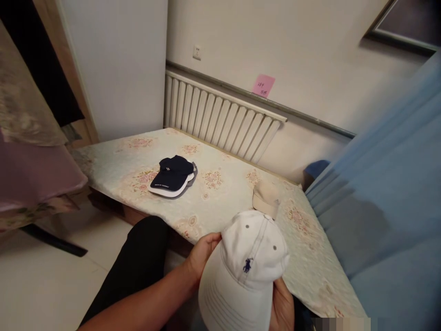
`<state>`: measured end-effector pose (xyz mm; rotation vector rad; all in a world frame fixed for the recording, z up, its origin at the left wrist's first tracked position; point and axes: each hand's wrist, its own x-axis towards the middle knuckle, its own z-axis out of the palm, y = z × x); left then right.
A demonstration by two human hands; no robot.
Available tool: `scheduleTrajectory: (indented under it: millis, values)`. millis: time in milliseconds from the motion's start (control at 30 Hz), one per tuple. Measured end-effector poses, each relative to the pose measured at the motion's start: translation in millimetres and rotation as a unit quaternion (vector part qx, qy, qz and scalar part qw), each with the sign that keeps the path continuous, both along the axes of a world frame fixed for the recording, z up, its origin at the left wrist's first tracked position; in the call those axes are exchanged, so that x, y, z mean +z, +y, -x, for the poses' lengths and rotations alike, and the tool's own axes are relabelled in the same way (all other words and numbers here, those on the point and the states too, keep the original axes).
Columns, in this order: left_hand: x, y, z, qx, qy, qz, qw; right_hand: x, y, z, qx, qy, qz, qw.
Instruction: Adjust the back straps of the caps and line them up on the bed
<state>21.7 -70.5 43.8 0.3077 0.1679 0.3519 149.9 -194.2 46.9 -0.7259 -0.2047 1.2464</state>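
Between my two hands is a white baseball cap (pixel 253 248) with a small dark blue horse-rider emblem, its brim pointing down toward me. My left hand (pixel 204 253) grips the cap's left edge, fingertips partly hidden behind it. On the other side my right hand (pixel 282 305) holds the cap's right edge near the brim, its fingers mostly out of sight underneath. Just beyond lies a beige cap (pixel 266 197) on the bed. Farther left, a navy cap (pixel 175 172) rests on top of a white-brimmed cap (pixel 168 193), with something grey at their edge.
A flowered mattress (pixel 227 202) spans the middle. Behind it are a white radiator (pixel 220 119) and a pipe with a pink note (pixel 263 86). A blue curtain (pixel 389 197) hangs at right, with a blue object (pixel 315 169) beside it. Clothes (pixel 31 92) hang at left.
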Motion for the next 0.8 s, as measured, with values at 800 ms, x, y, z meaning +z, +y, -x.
scheduleTrajectory:
  millis: [800]
  values:
    - [7.7, -13.5, 8.1, 0.015, -0.019, -0.060, 0.998, -14.1, -6.2, -7.8, -0.034, 0.002, 0.022, 0.999]
